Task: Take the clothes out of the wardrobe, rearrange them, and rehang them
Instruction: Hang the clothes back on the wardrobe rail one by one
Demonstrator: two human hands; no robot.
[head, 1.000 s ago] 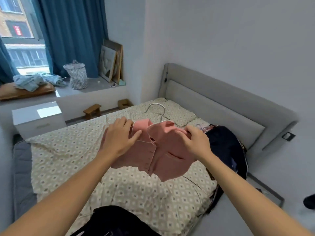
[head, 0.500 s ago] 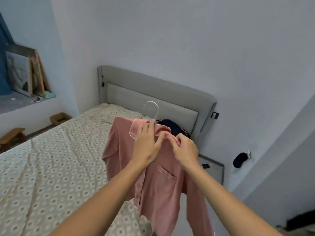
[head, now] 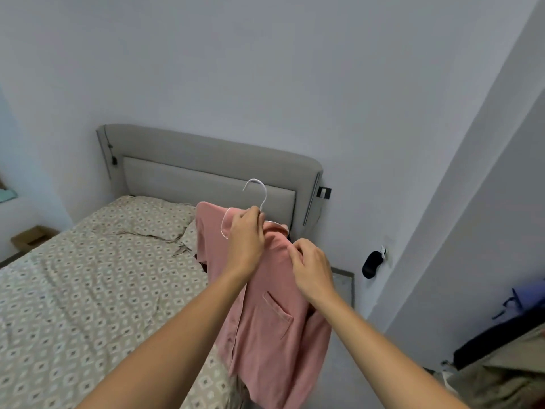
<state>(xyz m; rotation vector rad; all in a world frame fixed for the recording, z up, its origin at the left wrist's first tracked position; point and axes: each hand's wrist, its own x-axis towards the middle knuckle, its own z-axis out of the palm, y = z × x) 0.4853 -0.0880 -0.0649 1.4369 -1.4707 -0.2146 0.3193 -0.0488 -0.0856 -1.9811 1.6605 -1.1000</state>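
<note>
Far left there's a bed point(head: 73, 290) with a beige diamond-pattern sheet, a bit rumpled, and a matching pillow point(head: 153, 216) up by the grey padded headboard point(head: 206, 178). A small cardboard-looking box point(head: 32, 236) sits on the floor past the bed's far side.

Moving toward the middle: the pink shirt point(head: 265, 320) is held up in the air over the right edge of the bed, hanging lengthwise with its chest pocket facing the camera. It's on a white hanger point(head: 259, 193), hook poking up above the collar in front of the headboard. The left hand point(head: 246, 240) has its grip closed on the collar area right at the base of the hook; fingers curled round the fabric and what looks like the hanger neck, can't tell exactly which. Just beside it, the right hand point(head: 312, 270) is pinching the shirt's fabric at the shoulder, thumb and fingertips pressed together on the cloth.

Further right, a dark eye-mask-looking thing point(head: 372, 262) hangs off a hook on the wall, and there's a small dark fitting point(head: 324, 192) on the wall next to the headboard. At the far right edge, some blue and dark clothing point(head: 516, 323) is piled up, only partly in view.
</note>
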